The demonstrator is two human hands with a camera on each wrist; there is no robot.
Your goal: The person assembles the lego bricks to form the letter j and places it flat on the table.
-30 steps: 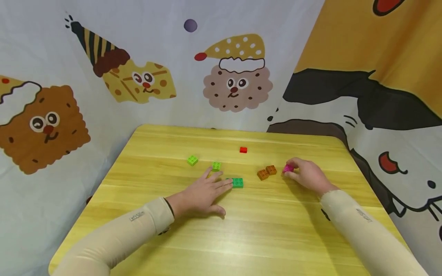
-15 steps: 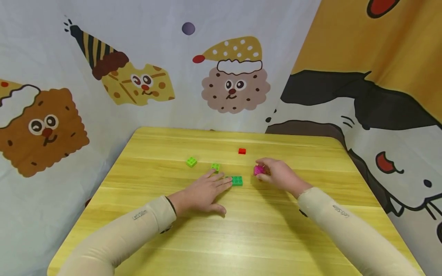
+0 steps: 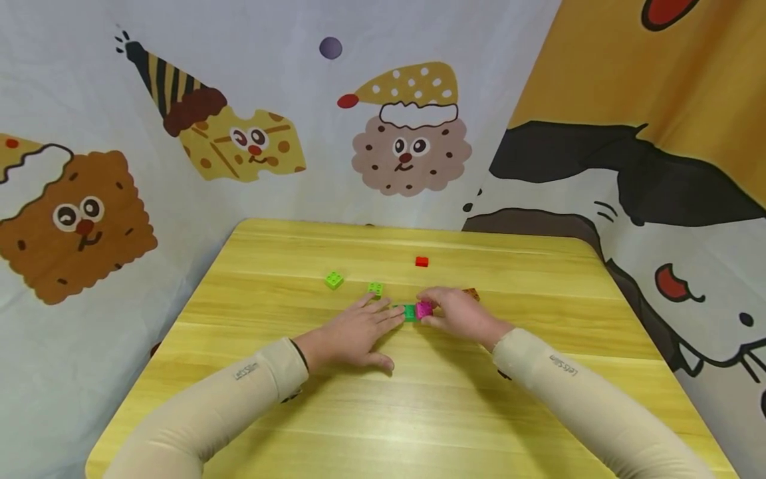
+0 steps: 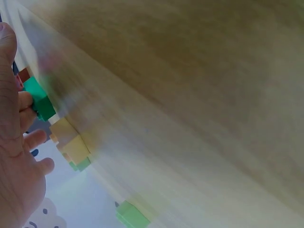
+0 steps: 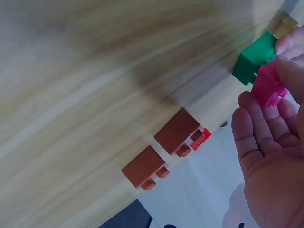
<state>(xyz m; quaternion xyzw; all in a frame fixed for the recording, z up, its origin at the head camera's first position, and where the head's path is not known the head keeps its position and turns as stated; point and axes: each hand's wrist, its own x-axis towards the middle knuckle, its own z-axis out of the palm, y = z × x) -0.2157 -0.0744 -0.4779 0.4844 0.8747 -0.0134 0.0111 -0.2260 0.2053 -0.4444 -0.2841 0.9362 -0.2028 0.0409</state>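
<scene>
Pink brick [image 3: 424, 310] is pinched by the right hand [image 3: 461, 313], at the right end of the green brick [image 3: 409, 313]; the left hand [image 3: 353, 332], fingers spread, touches its other end. Joining seems in hand; next calls, I think, for careful pressing.

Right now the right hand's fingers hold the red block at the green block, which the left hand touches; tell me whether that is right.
The color is wrong: the right hand holds the pink block, not red, at the green block, as the right wrist view shows; the left hand does touch the green block.
</scene>
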